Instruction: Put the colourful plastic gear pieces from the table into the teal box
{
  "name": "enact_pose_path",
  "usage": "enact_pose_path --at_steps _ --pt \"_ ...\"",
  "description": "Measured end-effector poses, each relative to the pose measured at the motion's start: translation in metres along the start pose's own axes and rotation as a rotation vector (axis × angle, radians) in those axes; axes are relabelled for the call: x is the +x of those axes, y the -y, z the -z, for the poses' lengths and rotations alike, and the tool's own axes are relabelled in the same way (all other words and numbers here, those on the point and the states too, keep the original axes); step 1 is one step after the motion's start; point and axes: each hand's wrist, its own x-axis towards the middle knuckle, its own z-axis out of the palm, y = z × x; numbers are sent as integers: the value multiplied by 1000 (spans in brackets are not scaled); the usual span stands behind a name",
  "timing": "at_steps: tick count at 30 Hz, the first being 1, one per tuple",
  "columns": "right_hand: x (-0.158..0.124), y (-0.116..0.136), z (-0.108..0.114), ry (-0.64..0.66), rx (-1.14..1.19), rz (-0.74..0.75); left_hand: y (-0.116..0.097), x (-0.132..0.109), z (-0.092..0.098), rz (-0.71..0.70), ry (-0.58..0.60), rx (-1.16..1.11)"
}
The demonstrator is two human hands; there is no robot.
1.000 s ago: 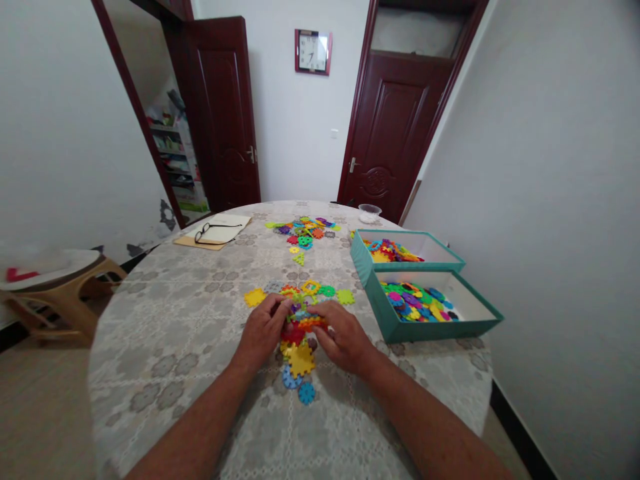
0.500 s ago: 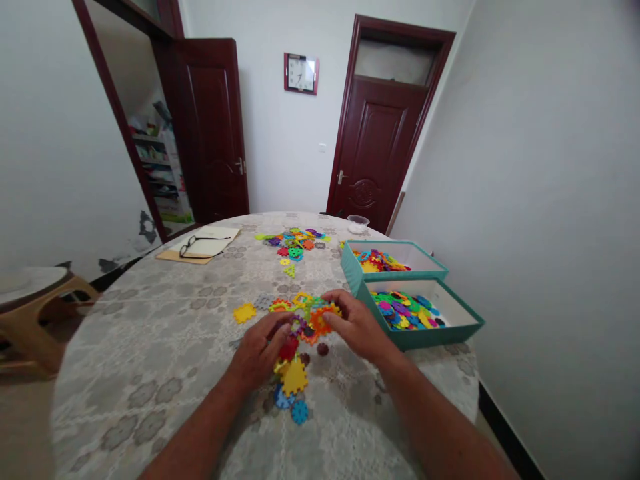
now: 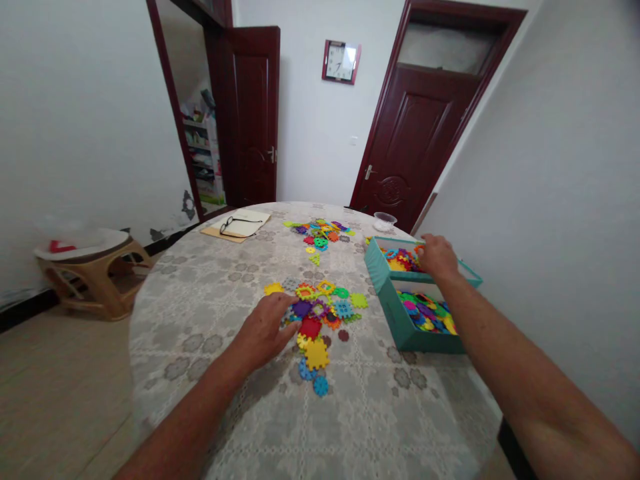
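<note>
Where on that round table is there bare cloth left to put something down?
Bare cloth lies left of the left hand, between the glasses and the near cluster of tiles, and along the near table edge. It is crowded around the teal boxes and right hand.

From my remote seat: bright, smooth plastic tiles (image 3: 320,320) lie on the round table's (image 3: 210,313) matt, lace-patterned cloth. On the right, teal boxes (image 3: 400,330) look like matt cardboard with white lining. Far left, wire-framed glasses (image 3: 235,223) rest on a paper notebook (image 3: 247,225). Far doors (image 3: 417,143) show glossy dark wood.
</note>
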Motion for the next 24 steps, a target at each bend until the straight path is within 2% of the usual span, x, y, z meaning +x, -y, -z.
enact_pose_path --at_steps 2,4,9,11,14,17,20,24 --pt "-2 -2 -4 0 -25 15 2 -14 0 27 64 52" --pt "-11 6 -3 -43 5 75 3 -25 0 70 139 87" --pt "-60 61 11 -86 188 308 -6 -34 -2 116 280 120" --pt "-87 86 17 -26 311 342 -11 -32 -4 105 306 141" --pt "-127 120 21 222 486 392 -20 -28 -8 83 346 172" --pt "-159 145 15 417 508 457 -26 -24 -13 75 365 189" --pt "-177 158 2 489 451 459 -29 -21 -18 56 356 189" --pt "-183 156 -14 472 446 410 -29 -19 -25 -19 303 150"
